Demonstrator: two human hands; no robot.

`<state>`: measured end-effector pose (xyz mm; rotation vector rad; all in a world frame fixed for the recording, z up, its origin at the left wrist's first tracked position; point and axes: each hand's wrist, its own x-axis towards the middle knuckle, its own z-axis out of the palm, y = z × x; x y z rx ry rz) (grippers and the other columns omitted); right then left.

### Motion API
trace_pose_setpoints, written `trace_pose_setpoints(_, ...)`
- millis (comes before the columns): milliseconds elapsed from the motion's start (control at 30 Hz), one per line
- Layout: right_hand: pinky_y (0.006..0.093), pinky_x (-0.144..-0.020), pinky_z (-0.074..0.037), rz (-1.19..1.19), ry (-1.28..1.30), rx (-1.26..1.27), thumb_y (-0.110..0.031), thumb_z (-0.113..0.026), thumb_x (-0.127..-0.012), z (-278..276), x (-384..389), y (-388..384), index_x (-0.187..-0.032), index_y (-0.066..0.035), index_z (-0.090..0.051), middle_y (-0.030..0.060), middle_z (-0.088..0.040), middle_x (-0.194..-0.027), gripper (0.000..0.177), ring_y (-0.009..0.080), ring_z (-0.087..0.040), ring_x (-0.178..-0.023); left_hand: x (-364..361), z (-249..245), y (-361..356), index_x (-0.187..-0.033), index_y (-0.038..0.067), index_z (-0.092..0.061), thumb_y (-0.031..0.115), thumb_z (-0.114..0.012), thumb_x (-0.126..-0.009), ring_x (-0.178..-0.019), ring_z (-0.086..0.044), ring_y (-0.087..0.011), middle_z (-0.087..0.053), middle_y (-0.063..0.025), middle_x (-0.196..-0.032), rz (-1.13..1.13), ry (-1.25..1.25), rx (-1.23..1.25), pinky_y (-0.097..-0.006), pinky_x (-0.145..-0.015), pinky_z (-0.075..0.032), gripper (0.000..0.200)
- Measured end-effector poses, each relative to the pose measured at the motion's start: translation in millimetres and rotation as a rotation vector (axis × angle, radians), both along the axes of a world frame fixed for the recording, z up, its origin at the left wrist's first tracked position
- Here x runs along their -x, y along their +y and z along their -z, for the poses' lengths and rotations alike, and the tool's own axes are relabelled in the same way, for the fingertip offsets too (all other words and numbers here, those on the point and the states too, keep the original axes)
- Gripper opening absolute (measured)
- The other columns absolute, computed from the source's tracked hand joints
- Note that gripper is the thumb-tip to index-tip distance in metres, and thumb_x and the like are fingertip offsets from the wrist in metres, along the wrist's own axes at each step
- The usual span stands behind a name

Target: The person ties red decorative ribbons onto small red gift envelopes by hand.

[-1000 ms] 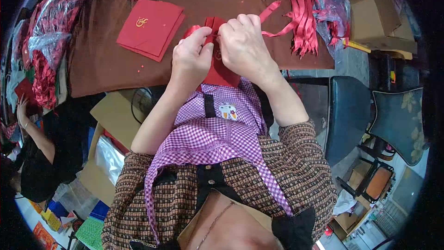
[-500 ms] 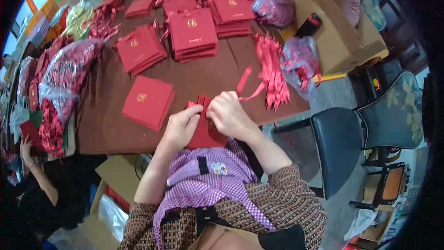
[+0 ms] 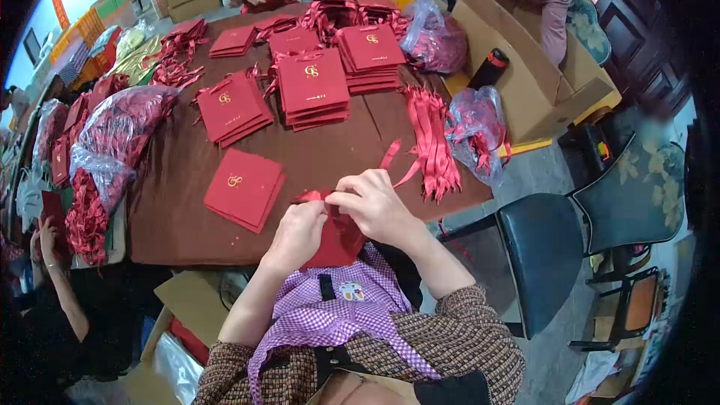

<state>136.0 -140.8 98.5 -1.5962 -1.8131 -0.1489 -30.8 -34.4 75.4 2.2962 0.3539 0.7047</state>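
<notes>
Head view: on the brown table [image 3: 169, 232], lying flat beyond and left of the left hand [image 3: 295, 236], a stack of red bags [image 3: 244, 189]. Pinching with that hand at the top edge of a red bag [image 3: 334, 246], held between both hands, extending from fingertips back toward the checked apron [image 3: 341, 307]. With the right hand [image 3: 369, 206], pinching at the same edge, fingertips almost meeting; cannot tell whether gripping ribbon too. Farther right, nearer that hand, lengthwise away from the body: a ribbon bundle [image 3: 433, 148].
</notes>
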Motion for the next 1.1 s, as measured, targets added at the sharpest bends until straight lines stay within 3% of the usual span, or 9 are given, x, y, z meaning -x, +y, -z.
trace_pose_setpoints(167,0.0401,-0.083,-0.038,-0.193,-0.107,0.077,-0.013,-0.071,-0.071,-3,-16,6,-0.09,-0.012,-0.064,0.005,-0.056,-0.096,0.02,0.027,-0.051,-0.094,2,7,-3,-0.09,0.0,-0.059,0.004,-0.056,-0.085,-0.084,-0.057,-0.0372,-0.06,-0.0186,-0.086,0.076,0.029,-0.031,-0.0428,-0.076,-0.045,0.007)
trace_pose_setpoints(533,0.0368,-0.082,-0.04,-0.342,0.092,0.292,-0.005,-0.066,-0.074,18,-23,14,-0.082,-0.009,-0.06,0.0037,-0.057,-0.083,0.01,0.0253,-0.052,-0.089,7,24,2,-0.088,0.001,-0.058,0.003,-0.056,-0.083,-0.081,-0.059,-0.0374,-0.06,-0.0185,-0.083,-0.016,-0.015,0.111,-0.0436,-0.072,-0.047,0.006)
trace_pose_setpoints(700,0.0362,-0.083,-0.039,-0.317,0.013,0.373,-0.006,-0.066,-0.075,29,-35,14,-0.081,-0.01,-0.06,0.0021,-0.057,-0.079,0.009,0.0244,-0.052,-0.087,27,25,39,-0.094,-0.001,-0.06,0.003,-0.053,-0.091,-0.073,-0.058,-0.01,-0.063,-0.0061,-0.08,-0.408,-0.097,0.603,-0.0238,-0.066,-0.048,0.009)
trace_pose_setpoints(733,0.0362,-0.083,-0.039,-0.315,0.019,0.374,-0.006,-0.066,-0.075,31,-36,15,-0.081,-0.01,-0.06,0.0021,-0.057,-0.079,0.009,0.0244,-0.052,-0.087,35,25,49,-0.099,0.001,-0.062,0.006,-0.054,-0.092,-0.076,-0.058,-0.0075,-0.062,0.0004,-0.084,-0.444,-0.068,0.518,-0.0214,-0.066,-0.046,0.012)
trace_pose_setpoints(833,0.036,-0.084,-0.04,-0.28,0.061,0.377,-0.006,-0.065,-0.076,34,-40,18,-0.083,-0.009,-0.062,0.003,-0.059,-0.081,0.009,0.0248,-0.052,-0.087,34,32,58,-0.107,0.0,-0.061,0.005,-0.056,-0.089,-0.087,-0.059,-0.0153,-0.062,-0.006,-0.093,-0.566,-0.102,0.184,-0.0278,-0.081,-0.046,0.019)
trace_pose_setpoints(867,0.0357,-0.084,-0.041,-0.26,0.078,0.369,-0.006,-0.065,-0.076,37,-41,20,-0.085,-0.008,-0.063,0.0034,-0.06,-0.082,0.01,0.0246,-0.053,-0.088,33,31,55,-0.107,0.0,-0.061,0.005,-0.056,-0.089,-0.087,-0.059,-0.0153,-0.062,-0.006,-0.093,-0.563,-0.101,0.183,-0.0278,-0.081,-0.046,0.019)
trace_pose_setpoints(933,0.0348,-0.081,-0.044,-0.229,0.115,0.359,-0.005,-0.064,-0.078,42,-42,25,-0.089,-0.008,-0.065,0.0048,-0.062,-0.084,0.011,0.0242,-0.053,-0.087,29,28,46,-0.104,0.0,-0.061,0.003,-0.06,-0.085,-0.087,-0.059,-0.0266,-0.062,-0.012,-0.089,-0.558,-0.183,-0.142,-0.0346,-0.08,-0.047,0.02)
trace_pose_setpoints(1033,0.0345,-0.08,-0.045,-0.183,0.206,0.364,-0.004,-0.064,-0.079,46,-39,28,-0.091,-0.006,-0.065,0.0054,-0.063,-0.085,0.012,0.0243,-0.054,-0.089,25,35,21,-0.092,0.002,-0.064,0.005,-0.07,-0.076,-0.086,-0.056,-0.0285,-0.058,-0.0109,-0.086,-0.18,-0.124,-0.155,-0.0395,-0.076,-0.044,0.018)
trace_pose_setpoints(1100,0.0337,-0.08,-0.048,-0.174,0.213,0.336,-0.004,-0.064,-0.08,48,-45,29,-0.096,-0.004,-0.065,0.0063,-0.066,-0.091,0.016,0.024,-0.059,-0.091,22,54,9,-0.084,0.003,-0.064,0.006,-0.072,-0.073,-0.08,-0.054,-0.0291,-0.056,-0.0101,-0.08,-0.127,-0.024,-0.102,-0.0394,-0.072,-0.043,0.014)
